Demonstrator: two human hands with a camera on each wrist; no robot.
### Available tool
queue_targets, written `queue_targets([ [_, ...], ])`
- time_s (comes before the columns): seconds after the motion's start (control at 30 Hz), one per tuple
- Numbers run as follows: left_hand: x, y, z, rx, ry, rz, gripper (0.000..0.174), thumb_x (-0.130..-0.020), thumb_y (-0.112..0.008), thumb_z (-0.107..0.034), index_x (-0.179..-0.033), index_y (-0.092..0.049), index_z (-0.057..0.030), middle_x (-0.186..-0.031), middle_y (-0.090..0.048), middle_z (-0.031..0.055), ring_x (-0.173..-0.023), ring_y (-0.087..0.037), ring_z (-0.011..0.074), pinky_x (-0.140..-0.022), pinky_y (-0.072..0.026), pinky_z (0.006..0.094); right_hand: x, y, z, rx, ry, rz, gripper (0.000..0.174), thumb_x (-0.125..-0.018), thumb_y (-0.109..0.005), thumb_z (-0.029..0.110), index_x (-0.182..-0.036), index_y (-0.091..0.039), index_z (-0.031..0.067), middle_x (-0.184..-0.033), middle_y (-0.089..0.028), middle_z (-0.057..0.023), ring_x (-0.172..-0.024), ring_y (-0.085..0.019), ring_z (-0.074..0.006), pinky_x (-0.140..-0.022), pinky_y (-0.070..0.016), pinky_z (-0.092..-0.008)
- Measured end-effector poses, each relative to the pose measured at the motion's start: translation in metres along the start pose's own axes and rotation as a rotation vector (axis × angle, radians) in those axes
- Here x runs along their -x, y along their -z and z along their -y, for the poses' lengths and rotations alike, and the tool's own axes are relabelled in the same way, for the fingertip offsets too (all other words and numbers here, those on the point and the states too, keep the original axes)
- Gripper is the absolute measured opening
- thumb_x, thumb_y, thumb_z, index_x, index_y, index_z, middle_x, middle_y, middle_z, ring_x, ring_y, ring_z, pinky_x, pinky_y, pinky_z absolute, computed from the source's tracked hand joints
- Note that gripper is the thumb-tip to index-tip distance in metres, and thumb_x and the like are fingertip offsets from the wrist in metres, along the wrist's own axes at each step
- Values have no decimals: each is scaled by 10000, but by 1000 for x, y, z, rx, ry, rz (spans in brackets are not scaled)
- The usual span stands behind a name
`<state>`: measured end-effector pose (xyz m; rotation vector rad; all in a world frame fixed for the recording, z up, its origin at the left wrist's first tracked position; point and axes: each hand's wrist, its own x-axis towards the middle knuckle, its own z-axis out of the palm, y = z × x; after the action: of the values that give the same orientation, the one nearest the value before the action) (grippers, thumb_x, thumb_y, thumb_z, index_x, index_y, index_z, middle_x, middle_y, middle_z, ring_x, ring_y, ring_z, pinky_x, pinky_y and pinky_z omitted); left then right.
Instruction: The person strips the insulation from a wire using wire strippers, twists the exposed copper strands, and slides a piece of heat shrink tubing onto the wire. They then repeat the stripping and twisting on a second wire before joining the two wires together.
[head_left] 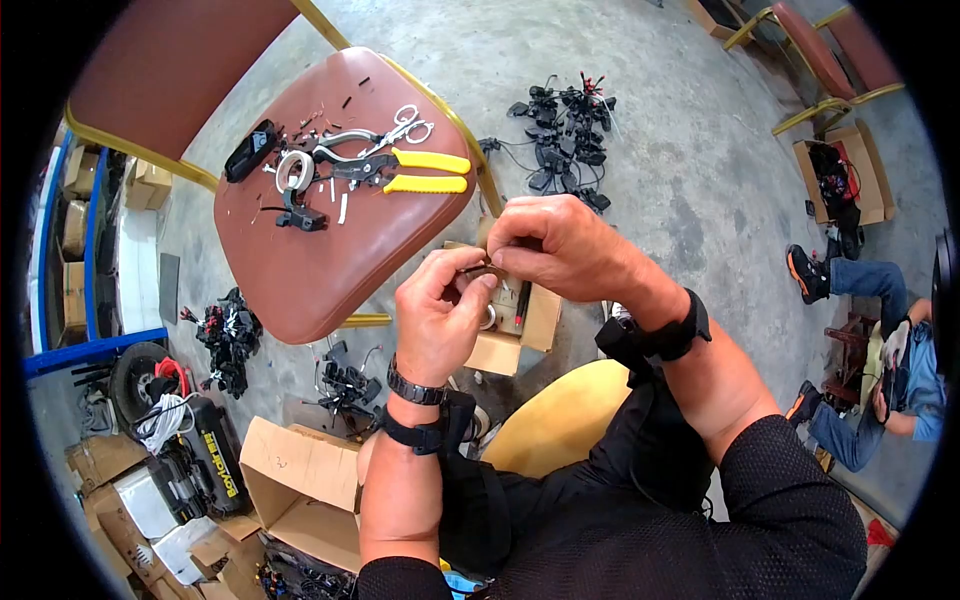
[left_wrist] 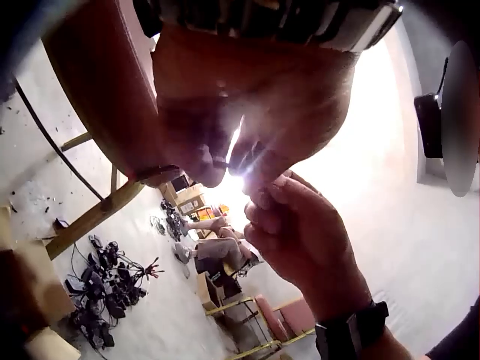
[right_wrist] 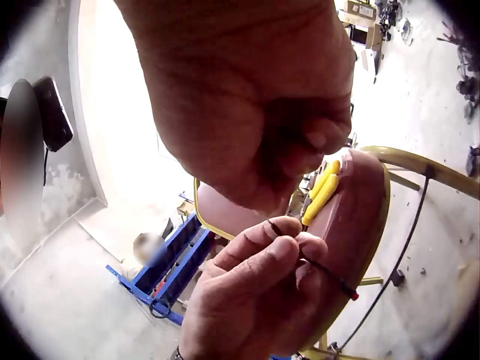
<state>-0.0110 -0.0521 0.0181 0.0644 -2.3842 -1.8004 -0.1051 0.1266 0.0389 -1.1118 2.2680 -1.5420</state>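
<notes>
My left hand (head_left: 440, 305) pinches a thin dark cable (right_wrist: 328, 276) between thumb and fingers. In the right wrist view the cable's red-tipped end sticks out past the left fingers. My right hand (head_left: 565, 245) meets the left fingertips, its thumb and fingers curled and pinching at the cable's other end, which is mostly hidden behind the fingers. Both hands are held up in front of the chair seat (head_left: 380, 250). On that seat lie wire strippers (head_left: 430, 172) with yellow handles, scissors (head_left: 408, 125), a roll of white tape (head_left: 294, 172) and small dark scraps.
Below the hands stands an open cardboard box (head_left: 540, 320). Bundles of black cabled parts (head_left: 565, 140) lie on the floor, with another heap (head_left: 225, 340) at left. A larger open carton (head_left: 300, 480) is by the left forearm. Another person's legs (head_left: 865, 280) show at right.
</notes>
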Motion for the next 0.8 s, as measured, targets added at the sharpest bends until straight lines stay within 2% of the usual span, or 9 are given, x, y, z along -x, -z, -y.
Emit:
queue_targets([
  [0.1,-3,6,-3,-150,-176,24,159,-844,-707,19,-1003,-700,21,-887,-681,104,-738,-659,196,-658,-523,304,1,3,0,1,-19,27,62,-800,-692,77,-821,-666,25,-787,-666,-130,-733,-679,-311,-658,-546,-374],
  [0.2,-3,6,-4,-256,-221,29,105,-853,-692,16,-957,-701,10,-875,-684,123,-739,-673,245,-657,-529,327,2,1,1,65,-14,44,65,-806,-682,91,-816,-661,31,-799,-666,-132,-743,-678,-320,-658,-547,-386],
  [0.3,1,4,-4,-329,-120,55,87,-848,-716,9,-931,-700,30,-899,-693,70,-731,-614,105,-660,-493,264,4,-4,-3,164,24,21,73,-811,-672,106,-800,-650,38,-795,-657,-129,-740,-671,-332,-650,-545,-402],
  [0.4,3,1,-12,-210,144,51,79,-856,-722,4,-930,-695,16,-874,-679,37,-722,-595,85,-633,-486,255,4,-5,1,223,26,13,83,-813,-669,114,-783,-639,43,-784,-646,-124,-731,-663,-342,-643,-542,-413],
  [0.5,5,-5,0,40,228,-5,90,-869,-717,13,-956,-697,3,-878,-663,6,-726,-577,69,-626,-476,236,2,-5,3,226,35,-6,84,-809,-675,110,-780,-637,41,-777,-640,-122,-720,-658,-342,-637,-539,-413],
  [0.6,6,-8,2,157,249,-15,96,-881,-710,21,-975,-691,13,-904,-660,-10,-740,-576,72,-649,-471,220,1,-2,4,177,41,-21,78,-802,-683,98,-785,-642,34,-774,-641,-123,-714,-659,-337,-632,-537,-407],
  [0.7,2,-5,-1,40,33,-5,112,-855,-698,30,-964,-700,7,-800,-659,29,-668,-609,118,-614,-492,266,1,0,1,107,57,-33,68,-796,-688,83,-790,-648,28,-773,-647,-126,-721,-664,-332,-633,-536,-401],
  [0.8,0,-2,0,-93,-143,17,105,-863,-712,23,-966,-695,17,-890,-669,38,-700,-590,109,-623,-478,248,2,3,2,73,37,3,63,-802,-683,85,-794,-654,29,-777,-654,-131,-740,-670,-333,-638,-537,-396],
])
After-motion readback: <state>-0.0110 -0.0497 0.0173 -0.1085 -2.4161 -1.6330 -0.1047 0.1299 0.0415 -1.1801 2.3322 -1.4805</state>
